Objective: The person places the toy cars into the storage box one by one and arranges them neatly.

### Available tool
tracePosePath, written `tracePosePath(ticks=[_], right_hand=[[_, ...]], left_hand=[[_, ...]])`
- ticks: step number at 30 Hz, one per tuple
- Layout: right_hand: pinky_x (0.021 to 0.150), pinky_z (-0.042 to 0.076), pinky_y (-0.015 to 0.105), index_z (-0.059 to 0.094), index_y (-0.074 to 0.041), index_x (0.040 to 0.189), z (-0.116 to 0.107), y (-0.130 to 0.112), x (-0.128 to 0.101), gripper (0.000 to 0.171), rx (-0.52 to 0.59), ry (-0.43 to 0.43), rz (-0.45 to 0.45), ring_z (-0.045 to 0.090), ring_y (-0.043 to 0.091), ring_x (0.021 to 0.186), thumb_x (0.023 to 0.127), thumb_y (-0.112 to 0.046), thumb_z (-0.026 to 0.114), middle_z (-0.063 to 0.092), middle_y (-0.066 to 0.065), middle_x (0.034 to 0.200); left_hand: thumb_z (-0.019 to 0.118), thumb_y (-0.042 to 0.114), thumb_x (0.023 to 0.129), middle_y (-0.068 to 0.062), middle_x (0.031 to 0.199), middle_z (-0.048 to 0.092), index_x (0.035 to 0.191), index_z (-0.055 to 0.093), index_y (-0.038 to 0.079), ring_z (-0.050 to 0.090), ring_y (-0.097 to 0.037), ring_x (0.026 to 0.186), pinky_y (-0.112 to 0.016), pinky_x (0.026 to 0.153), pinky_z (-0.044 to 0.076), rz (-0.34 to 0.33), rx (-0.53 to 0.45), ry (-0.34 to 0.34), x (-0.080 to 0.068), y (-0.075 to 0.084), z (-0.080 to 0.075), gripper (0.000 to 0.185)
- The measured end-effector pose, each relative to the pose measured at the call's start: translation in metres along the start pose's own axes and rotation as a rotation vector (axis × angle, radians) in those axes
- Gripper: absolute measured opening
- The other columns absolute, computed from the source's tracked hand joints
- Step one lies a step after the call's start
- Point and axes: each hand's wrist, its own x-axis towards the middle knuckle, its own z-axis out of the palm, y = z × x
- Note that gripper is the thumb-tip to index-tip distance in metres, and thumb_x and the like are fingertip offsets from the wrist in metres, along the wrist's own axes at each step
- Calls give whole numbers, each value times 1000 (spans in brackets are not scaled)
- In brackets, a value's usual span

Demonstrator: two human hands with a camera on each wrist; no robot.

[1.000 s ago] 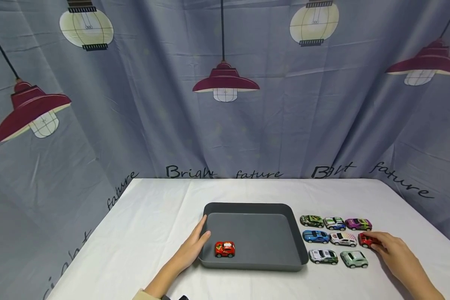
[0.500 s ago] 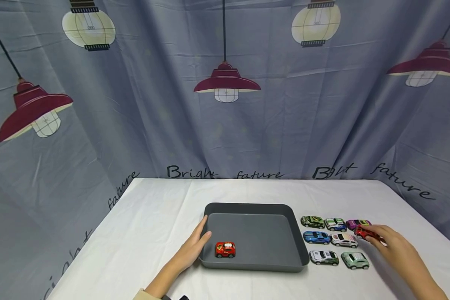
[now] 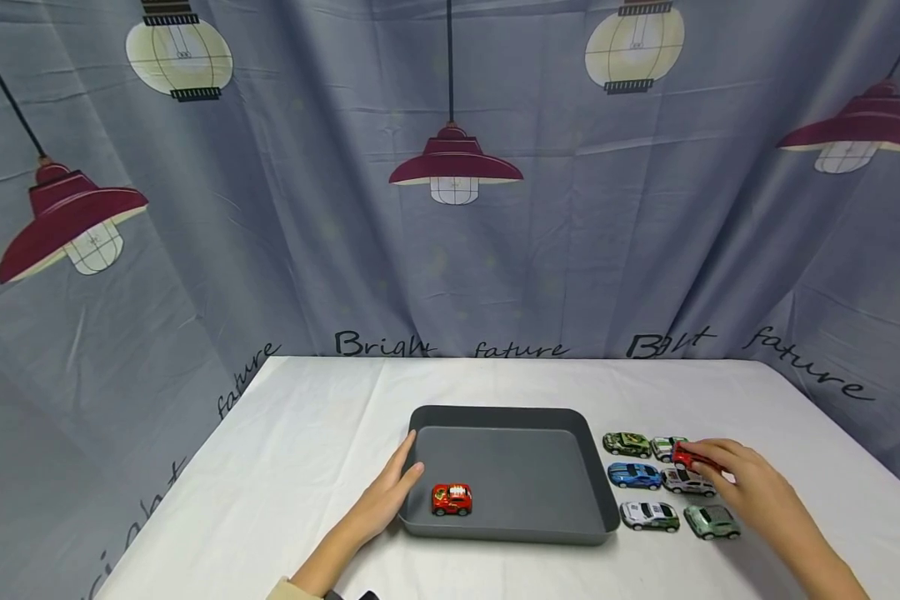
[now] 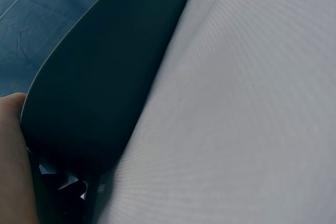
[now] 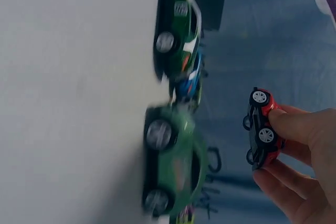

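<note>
My right hand (image 3: 757,487) pinches a red toy car (image 3: 688,457) between thumb and fingers, raised over the group of toy cars. In the right wrist view, the car's dark underside and wheels (image 5: 266,135) face the camera, off the table. Fingers of my left hand (image 3: 381,498) lie along the left side of a dark grey tray (image 3: 510,535), touching its rim. Inside the tray, near its left front corner, stands another red toy car (image 3: 452,500). In the left wrist view, the tray's outer wall (image 4: 100,72) fills much of the left half.
Right of the tray are a green camouflage car (image 3: 626,444), a blue car (image 3: 634,476), a white-and-green car (image 3: 649,516) and a pale green car (image 3: 712,522). Others stand partly hidden behind the held car. A white cloth (image 3: 330,417) covers the table; a printed curtain (image 3: 495,267) hangs behind.
My right hand has lifted the red toy car from the right end of the middle row and carried it leftward over the other cars. My left hand and the tray stay put.
</note>
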Motion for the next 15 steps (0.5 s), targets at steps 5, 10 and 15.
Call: tracePosePath(ticks=[5,10,15], right_hand=[[65,48,49,65,-9,106,0,-23,11,25,33,-76,38,59,32,83,82,-16,66,64,11,102],[66,51,42,63,-10,111,5,-43,24,28,75,-153,65,62,27,83,85,-21,63,64,11,105],[65,51,33,63,-12,109,13,-58,31,27,90,-133,28,62,21,82,83,-16,66,65,6,103]], left_hand=[[35,42,96,-12,153,9,148,9,20,10,-38,140,-64,106,9,4,-2,-2,1,1,-1,61],[35,41,96,-11,153,9,148,9,20,9,-37,140,-64,106,9,8,-5,0,1,2,-1,61],[36,41,96,-12,153,10,147,10,19,10,-37,140,-64,106,10,4,2,8,0,1,0,61]])
